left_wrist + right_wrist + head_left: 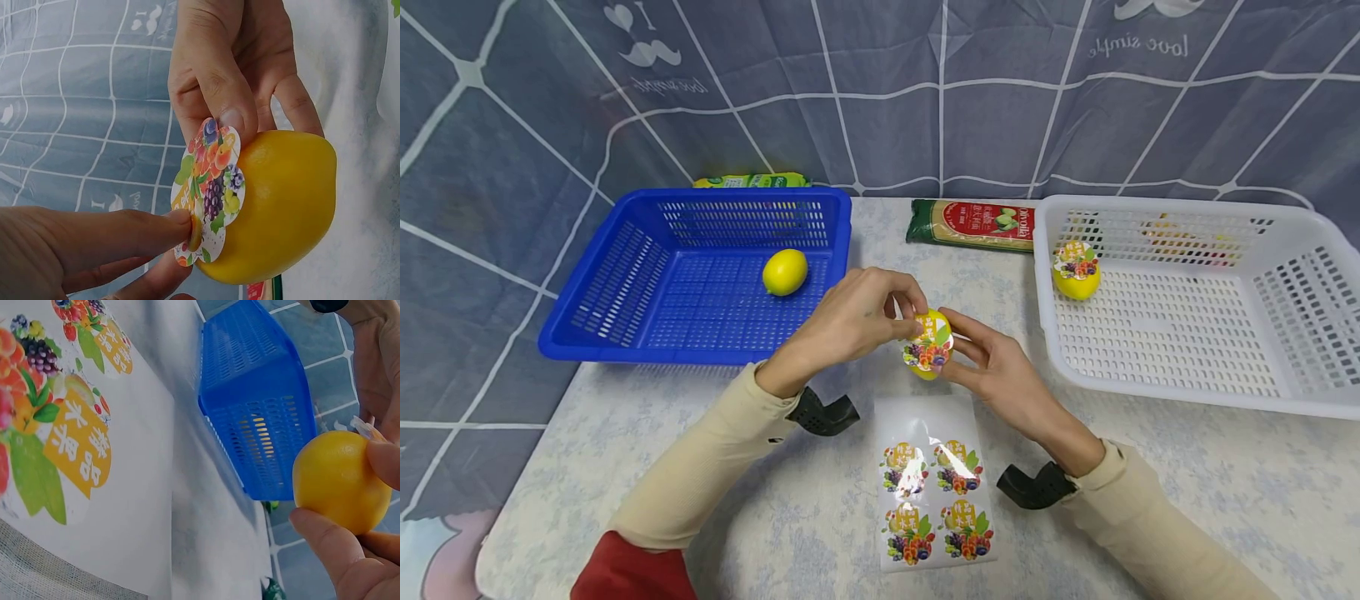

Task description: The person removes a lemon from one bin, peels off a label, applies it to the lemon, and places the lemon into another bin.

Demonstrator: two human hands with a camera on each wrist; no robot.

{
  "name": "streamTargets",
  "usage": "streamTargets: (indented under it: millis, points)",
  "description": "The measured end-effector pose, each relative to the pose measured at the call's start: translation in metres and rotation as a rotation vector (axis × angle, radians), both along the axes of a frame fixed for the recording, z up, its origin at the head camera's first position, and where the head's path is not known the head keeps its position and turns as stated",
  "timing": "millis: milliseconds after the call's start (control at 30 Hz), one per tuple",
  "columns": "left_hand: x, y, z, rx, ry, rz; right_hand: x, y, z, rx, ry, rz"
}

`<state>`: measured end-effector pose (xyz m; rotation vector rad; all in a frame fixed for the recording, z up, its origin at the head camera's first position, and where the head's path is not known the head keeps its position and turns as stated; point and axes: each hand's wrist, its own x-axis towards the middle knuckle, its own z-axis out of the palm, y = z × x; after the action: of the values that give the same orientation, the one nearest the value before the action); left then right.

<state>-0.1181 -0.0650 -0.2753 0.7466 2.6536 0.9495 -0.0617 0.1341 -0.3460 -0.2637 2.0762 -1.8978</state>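
Between the two hands a yellow lemon (294, 206) is held above the table. A flower-edged fruit sticker (215, 194) lies against its side, one edge standing off the skin. My left hand (861, 317) pinches the sticker's edge with the thumb. The right hand (1000, 375) grips the lemon from the right, its thumb (228, 106) touching the sticker's other edge. Below the hands lies a sticker sheet (932, 417) with several matching stickers. The sticker's back is hidden.
A blue basket (700, 360) at left holds another lemon (786, 272). In the white basket (1187, 398) at right sits a stickered lemon (1077, 286). A pasta packet (973, 224) lies by the curtain (895, 125), and a green-yellow packet (752, 180) shows behind the blue basket.
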Motion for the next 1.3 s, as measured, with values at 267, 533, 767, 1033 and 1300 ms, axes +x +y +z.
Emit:
streamTargets:
  millis: [267, 533, 767, 1033, 1300]
  points:
    - [0.004, 0.001, -0.001, 0.006, 0.059, -0.010, 0.001, 0.001, 0.001, -0.012, -0.005, -0.001]
    - [0.011, 0.001, -0.004, 0.013, 0.206, -0.102, 0.001, 0.001, 0.003, -0.011, -0.007, -0.003]
    - [0.012, 0.000, -0.004, 0.011, 0.183, -0.100, 0.000, 0.003, 0.004, 0.000, 0.010, -0.015]
    - [0.008, -0.004, -0.006, 0.151, 0.033, -0.208, -0.001, 0.006, 0.005, -0.014, 0.030, -0.021]
    - [0.004, -0.006, -0.006, 0.206, -0.103, -0.241, 0.000, 0.009, 0.004, 0.008, 0.033, -0.050]
